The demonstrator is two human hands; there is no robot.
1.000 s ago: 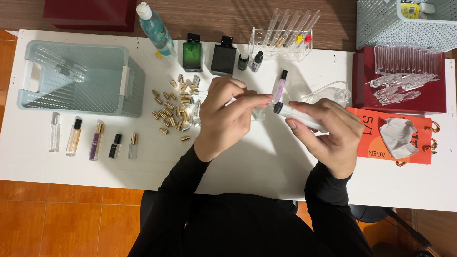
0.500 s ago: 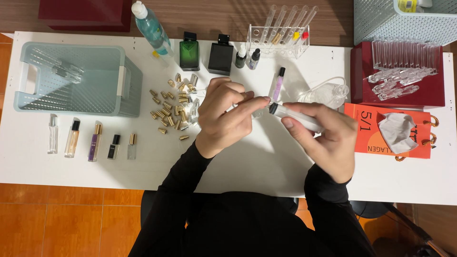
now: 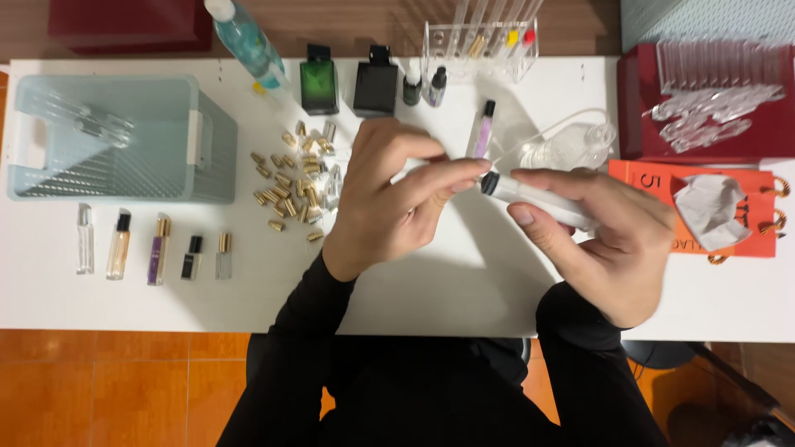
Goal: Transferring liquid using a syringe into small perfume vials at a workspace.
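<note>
I am holding a clear syringe (image 3: 542, 199) above the middle of the white counter (image 3: 447, 281), my right hand (image 3: 604, 240) wrapping its barrel with fingers clamped around it, while my left hand (image 3: 397, 199) is pinching its dark tip between thumb and forefinger. Toward the near left edge a row of small spray bottles (image 3: 153, 248) is standing, and just left of my left hand a scatter of gold caps (image 3: 290, 186) is lying beside a pale blue basket (image 3: 116, 136). Along the far edge a green bottle (image 3: 319, 83) and a black bottle (image 3: 375, 83) are standing near a clear tube rack (image 3: 480, 45).
</note>
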